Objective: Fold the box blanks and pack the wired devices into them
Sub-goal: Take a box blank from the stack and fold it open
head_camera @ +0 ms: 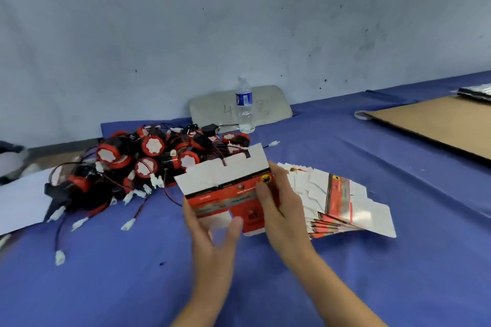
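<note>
I hold one flat red-and-white box blank [225, 186] upright over the blue table, white flaps pointing up. My left hand [212, 233] grips its lower left edge, thumb on the front panel. My right hand [279, 210] grips its right side, thumb over the red print. A fanned stack of more box blanks [342, 202] lies just right of my hands. A heap of black-and-red wired devices [138, 164] with white connectors sits to the left, wires trailing toward me.
A water bottle [245, 106] stands behind the heap, in front of a grey pad [273, 103] leaning on the wall. A brown cardboard sheet [435, 122] lies at far right. White paper [18, 199] lies at the left edge on the blue cloth [132, 287].
</note>
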`<state>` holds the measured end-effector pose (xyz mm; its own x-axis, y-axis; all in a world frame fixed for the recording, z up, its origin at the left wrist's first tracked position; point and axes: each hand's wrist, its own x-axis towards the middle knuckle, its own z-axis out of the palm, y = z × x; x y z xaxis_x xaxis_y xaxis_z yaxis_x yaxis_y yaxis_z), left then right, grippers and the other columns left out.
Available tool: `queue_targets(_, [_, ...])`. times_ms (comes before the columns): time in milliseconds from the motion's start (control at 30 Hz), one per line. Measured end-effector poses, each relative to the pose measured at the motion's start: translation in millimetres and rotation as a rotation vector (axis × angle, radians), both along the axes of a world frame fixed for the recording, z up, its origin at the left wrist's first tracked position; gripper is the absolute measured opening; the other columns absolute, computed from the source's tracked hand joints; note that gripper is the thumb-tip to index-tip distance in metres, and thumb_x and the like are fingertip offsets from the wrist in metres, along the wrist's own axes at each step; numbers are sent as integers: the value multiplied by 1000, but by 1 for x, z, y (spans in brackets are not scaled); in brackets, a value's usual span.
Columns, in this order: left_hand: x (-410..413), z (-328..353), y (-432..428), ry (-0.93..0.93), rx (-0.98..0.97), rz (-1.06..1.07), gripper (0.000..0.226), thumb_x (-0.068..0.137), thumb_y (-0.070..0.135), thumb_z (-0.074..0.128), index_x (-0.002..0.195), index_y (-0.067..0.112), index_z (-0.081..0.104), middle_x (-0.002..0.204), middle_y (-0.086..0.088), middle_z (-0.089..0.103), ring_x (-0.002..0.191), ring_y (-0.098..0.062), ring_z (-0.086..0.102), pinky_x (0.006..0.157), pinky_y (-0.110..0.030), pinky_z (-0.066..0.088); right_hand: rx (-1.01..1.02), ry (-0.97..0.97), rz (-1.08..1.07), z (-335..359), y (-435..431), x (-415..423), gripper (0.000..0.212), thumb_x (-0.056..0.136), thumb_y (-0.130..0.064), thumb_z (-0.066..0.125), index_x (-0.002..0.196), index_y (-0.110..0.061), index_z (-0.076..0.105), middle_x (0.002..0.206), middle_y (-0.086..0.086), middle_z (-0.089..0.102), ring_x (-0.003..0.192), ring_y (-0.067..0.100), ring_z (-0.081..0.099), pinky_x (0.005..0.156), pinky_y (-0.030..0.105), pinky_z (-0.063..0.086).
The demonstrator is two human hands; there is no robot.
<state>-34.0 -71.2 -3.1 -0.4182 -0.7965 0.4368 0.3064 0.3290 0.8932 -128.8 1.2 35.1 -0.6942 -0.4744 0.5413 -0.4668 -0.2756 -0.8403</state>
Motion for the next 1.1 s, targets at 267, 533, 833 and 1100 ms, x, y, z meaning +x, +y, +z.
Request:
queue_targets(267, [8, -7, 13, -11, -92, -123, 61, 76, 50, 63, 129, 30, 40, 122, 43, 51, 115, 19, 48, 79, 3, 40, -14, -61, 289, -21, -4, 28, 41, 96, -35, 46, 137, -38, 44, 134, -25, 51, 129, -1, 44, 99, 10, 35])
queue_targets(533, [12, -1, -3, -156, -192, -171, 61, 75, 44, 70, 129, 31, 44, 118, 25, 61, 110, 3, 58, 83, -9, 47, -30, -217, 283, -12, 18, 7, 32, 76, -60, 49, 106, -59, 61, 108, -32, 64, 102, -14, 56, 77, 2, 41])
queue_targets(833, [11, 4, -5, -136, -290, -42, 84, 68, 50, 74, 134, 65, 25, 133, 26, 51, 121, -1, 53, 92, -18, 49, 87, -208, 246, -16, 17, -2, 20, 94, -29, 46, 101, -44, 57, 83, -40, 62, 80, -22, 56, 62, -3, 39])
queue_targets(1100, [7, 1, -1, -157, -387, -66, 86, 72, 46, 72, 141, 51, 22, 138, 33, 44, 123, 4, 50, 92, -12, 45, 183, -195, 286, -9, 28, -11, 39, 86, -30, 35, 104, -54, 59, 104, -24, 66, 98, -5, 59, 78, 11, 45])
